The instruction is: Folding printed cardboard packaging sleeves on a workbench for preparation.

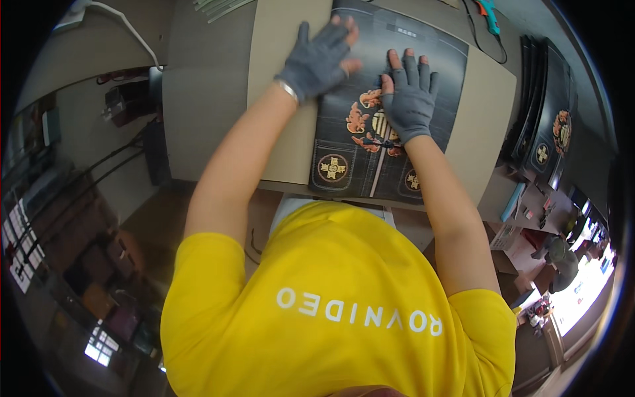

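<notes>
A flat black printed panel (370,73), perhaps a folded bag or box, lies on a beige board (281,40) in front of me. It has orange and gold dragon-like figures around a gold round emblem, and smaller gold medallions near its close corners. My left hand (317,63), in a grey fingerless glove, reaches over the panel's left edge with fingers apart, slightly blurred. My right hand (410,99), gloved likewise, rests flat on the panel's right half with fingers spread, covering part of the emblem. A dark cord (381,143) crosses the emblem's lower part.
Several similar black panels (552,112) stand together at the right. A teal glue gun (488,16) with a dark cable lies at the far right. Pale strips (221,8) lie at the far left, near a white curved cord (132,30). A blue flat item (512,202) sits at the right.
</notes>
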Demonstrator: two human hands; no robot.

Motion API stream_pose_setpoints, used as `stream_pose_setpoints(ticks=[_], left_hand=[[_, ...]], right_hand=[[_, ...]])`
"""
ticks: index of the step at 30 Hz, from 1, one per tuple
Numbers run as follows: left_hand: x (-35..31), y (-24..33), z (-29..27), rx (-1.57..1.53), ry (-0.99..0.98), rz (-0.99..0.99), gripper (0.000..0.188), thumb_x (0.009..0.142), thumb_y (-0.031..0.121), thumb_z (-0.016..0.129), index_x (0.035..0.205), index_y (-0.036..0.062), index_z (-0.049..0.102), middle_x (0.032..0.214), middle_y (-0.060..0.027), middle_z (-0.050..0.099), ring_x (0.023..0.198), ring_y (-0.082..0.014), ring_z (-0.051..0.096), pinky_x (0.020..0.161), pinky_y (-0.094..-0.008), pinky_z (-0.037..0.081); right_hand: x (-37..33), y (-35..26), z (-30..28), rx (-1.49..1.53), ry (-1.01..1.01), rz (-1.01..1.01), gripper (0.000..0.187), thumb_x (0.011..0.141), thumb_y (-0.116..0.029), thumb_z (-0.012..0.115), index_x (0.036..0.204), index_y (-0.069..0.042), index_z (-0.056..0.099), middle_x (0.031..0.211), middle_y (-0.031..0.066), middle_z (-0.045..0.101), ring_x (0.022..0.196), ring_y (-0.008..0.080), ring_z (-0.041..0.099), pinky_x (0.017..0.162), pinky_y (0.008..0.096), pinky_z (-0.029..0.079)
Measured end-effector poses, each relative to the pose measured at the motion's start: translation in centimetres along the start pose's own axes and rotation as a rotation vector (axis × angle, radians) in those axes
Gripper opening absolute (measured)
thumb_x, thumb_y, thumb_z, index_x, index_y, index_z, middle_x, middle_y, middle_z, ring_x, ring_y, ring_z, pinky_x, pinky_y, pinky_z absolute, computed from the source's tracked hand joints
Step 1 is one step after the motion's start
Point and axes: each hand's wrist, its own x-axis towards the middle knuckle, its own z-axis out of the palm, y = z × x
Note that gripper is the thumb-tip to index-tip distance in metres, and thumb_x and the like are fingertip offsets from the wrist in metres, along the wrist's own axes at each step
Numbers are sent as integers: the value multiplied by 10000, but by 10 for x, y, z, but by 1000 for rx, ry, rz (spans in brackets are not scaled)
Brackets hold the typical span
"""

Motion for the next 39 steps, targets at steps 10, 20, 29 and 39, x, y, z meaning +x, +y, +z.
stream_pose_setpoints(ticks=[10, 20, 29, 39], left_hand=[[72, -47, -6, 233, 10, 54, 666, 937, 479, 500, 1456, 68, 430, 1537, -169, 393, 1457, -309, 311, 1123, -656, 200], [-4, 22, -9, 233, -98, -140, 803, 924, 606, 447, 1485, 35, 378, 1564, -185, 337, 1475, -326, 263, 1150, -644, 150], [-161, 169, 1, -186, -130, -70, 1115, 701, 722, 642, 1476, -25, 349, 1540, -260, 317, 1456, -408, 254, 1168, -563, 193], [-167, 179, 11, -15, -117, -94, 1107, 707, 714, 663, 1503, 18, 336, 1563, -232, 298, 1476, -373, 235, 1182, -536, 174]], right_hand=[[3, 0, 1, 32, -67, -9, 537, 966, -418, 499, 1470, -238, 454, 1512, 130, 417, 1409, 390, 335, 1133, 599, 214], [-3, 6, 11, 66, 7, -7, 492, 995, -414, 446, 1468, -278, 453, 1511, 104, 430, 1409, 355, 350, 1144, 565, 212], [-3, 3, 12, 99, 90, -28, 428, 960, -431, 514, 1363, -291, 553, 1466, 96, 472, 1401, 345, 352, 1144, 549, 217], [29, 14, -76, 61, -149, -823, 325, 906, -454, 600, 987, -144, 658, 1191, 75, 584, 1188, 300, 511, 1070, 449, 359]])
